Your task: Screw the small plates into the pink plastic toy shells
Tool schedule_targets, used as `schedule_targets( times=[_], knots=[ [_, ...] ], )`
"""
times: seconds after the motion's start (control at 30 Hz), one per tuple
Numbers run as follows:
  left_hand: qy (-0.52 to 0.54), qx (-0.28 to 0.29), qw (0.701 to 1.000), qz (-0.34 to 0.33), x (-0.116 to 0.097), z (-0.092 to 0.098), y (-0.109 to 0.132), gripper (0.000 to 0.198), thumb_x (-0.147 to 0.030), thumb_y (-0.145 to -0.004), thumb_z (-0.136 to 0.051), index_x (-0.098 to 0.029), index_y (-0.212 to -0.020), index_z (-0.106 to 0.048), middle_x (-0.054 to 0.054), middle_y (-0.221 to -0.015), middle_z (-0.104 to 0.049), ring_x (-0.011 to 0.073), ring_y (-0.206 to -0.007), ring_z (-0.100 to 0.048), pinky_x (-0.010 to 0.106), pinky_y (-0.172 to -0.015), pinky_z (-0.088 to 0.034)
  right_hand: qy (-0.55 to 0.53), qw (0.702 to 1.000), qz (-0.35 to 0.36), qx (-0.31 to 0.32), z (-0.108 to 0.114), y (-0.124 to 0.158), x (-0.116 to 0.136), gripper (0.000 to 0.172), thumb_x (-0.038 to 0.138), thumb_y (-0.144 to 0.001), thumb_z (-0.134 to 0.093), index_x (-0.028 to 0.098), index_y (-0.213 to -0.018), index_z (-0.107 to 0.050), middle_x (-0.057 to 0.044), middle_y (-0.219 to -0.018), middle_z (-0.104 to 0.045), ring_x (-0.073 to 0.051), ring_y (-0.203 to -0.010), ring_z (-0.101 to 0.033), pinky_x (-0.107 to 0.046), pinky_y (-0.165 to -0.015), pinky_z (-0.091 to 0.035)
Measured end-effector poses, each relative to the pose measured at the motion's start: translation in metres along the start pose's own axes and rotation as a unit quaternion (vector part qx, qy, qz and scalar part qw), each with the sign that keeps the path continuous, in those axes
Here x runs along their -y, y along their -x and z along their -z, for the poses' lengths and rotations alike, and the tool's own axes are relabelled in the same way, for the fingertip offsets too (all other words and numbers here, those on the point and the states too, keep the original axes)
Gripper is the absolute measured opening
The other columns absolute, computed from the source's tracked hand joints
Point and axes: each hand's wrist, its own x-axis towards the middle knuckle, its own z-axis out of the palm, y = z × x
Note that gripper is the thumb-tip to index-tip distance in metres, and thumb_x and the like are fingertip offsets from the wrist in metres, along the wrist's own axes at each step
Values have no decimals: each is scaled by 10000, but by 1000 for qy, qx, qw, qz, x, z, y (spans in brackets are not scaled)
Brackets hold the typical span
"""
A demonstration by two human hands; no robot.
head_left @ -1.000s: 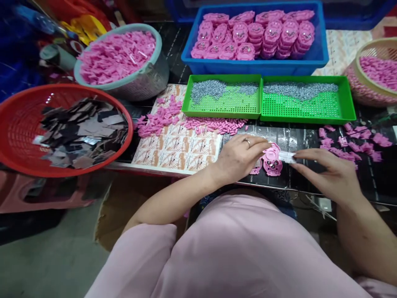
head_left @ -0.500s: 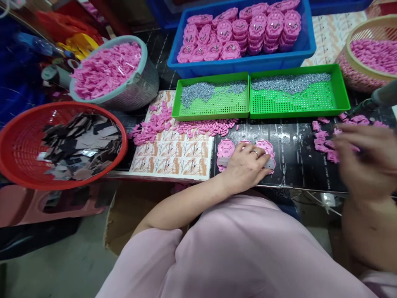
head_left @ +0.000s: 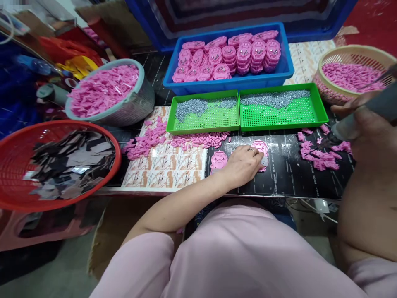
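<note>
The left hand (head_left: pixel 243 165) pressed open-fingered on a pink shell (head_left: pixel 261 147), a second shell (head_left: pixel 218 161) just left of it. Off right, the right hand (head_left: pixel 370 128) clenched a grey driver (head_left: pixel 376 108). Beyond, a blue crate (head_left: pixel 229 85) held stacked shells (head_left: pixel 229 58), seemingly finished; loose pink parts (head_left: pixel 319 152) lay unused.

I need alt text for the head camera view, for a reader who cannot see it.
A person's left hand rests on pink face-shaped shells on a black mat; the right hand grips a grey electric screwdriver. Two green trays of screws sit behind.
</note>
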Motion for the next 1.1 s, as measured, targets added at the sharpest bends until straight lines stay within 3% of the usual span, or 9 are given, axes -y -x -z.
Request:
schedule_targets(
  times=[0.1,0.17,0.23,0.3,0.4,0.5,0.67,0.9,1.1],
  knots=[
    [21,13,1000,4,3,0,-3,286,-354,-959,-500,-136,-1049,-661,81,-1027,-661,226,-982,-576,354,-885,-439,-80,990,-94,64,-15,14,3,485,363,-568,-836,275,-1017,-676,-4,-785,-691,-187,-749,-663,-422,-769,-579],
    [32,15,999,8,3,1,-2,272,-343,-956,-506,-135,-1026,-668,81,-1019,-657,224,-986,-575,353,-893,-449,-93,982,-142,87,-23,16,6,377,358,-640,-756,244,-983,-648,-18,-732,-691,-200,-652,-662,-381,-594,-577],
    [43,14,999,6,3,1,-1,264,-330,-955,-508,-130,-1019,-668,83,-1013,-653,223,-989,-570,354,-898,-454,-91,984,-135,66,-32,11,10,306,354,-654,-710,227,-917,-620,21,-543,-604,-160,-407,-538,-306,-376,-453],
    [46,9,999,1,2,0,-1,261,-319,-957,-502,-123,-1002,-667,87,-997,-650,220,-969,-568,353,-887,-460,-84,993,-85,3,-46,1,10,297,383,-667,-688,229,-899,-586,73,-431,-478,-122,-306,-401,-275,-298,-340],
    [37,-2,999,-8,1,-2,0,245,-295,-957,-497,-120,-972,-667,92,-962,-644,217,-925,-564,346,-848,-466,-41,994,31,-100,-72,-15,1,477,533,-695,-686,243,-1029,-506,105,-436,-430,-119,-321,-387,-275,-319,-336],
    [38,-11,999,-9,1,-2,0,244,-285,-958,-487,-119,-963,-666,95,-947,-643,225,-909,-561,345,-821,-470,83,992,40,-88,-97,-25,-19,620,736,-732,-580,265,-1105,-425,88,-514,-417,-104,-374,-417,-284,-385,-400],
    [43,-31,999,-8,-1,-2,2,200,-261,-935,-524,-119,-926,-666,99,-933,-647,228,-889,-568,349,-796,-480,225,974,-38,8,-118,-32,-46,531,685,-863,-394,309,-1232,-335,54,-596,-427,-105,-476,-477,-296,-505,-498],
    [58,-63,996,-17,0,-7,3,209,-288,-908,-565,-101,-912,-658,110,-915,-641,230,-869,-567,348,-779,-490,215,976,-27,24,-127,-36,-57,445,564,-923,-426,241,-1219,-349,63,-564,-427,-105,-446,-448,-293,-496,-473],
    [66,-67,995,-19,0,-8,3,208,-285,-908,-560,-97,-923,-649,109,-914,-634,232,-879,-566,349,-786,-491,225,974,-39,8,-128,-37,-58,313,545,-923,-438,275,-1069,-374,43,-588,-475,-105,-462,-461,-295,-489,-460]
  ],
)
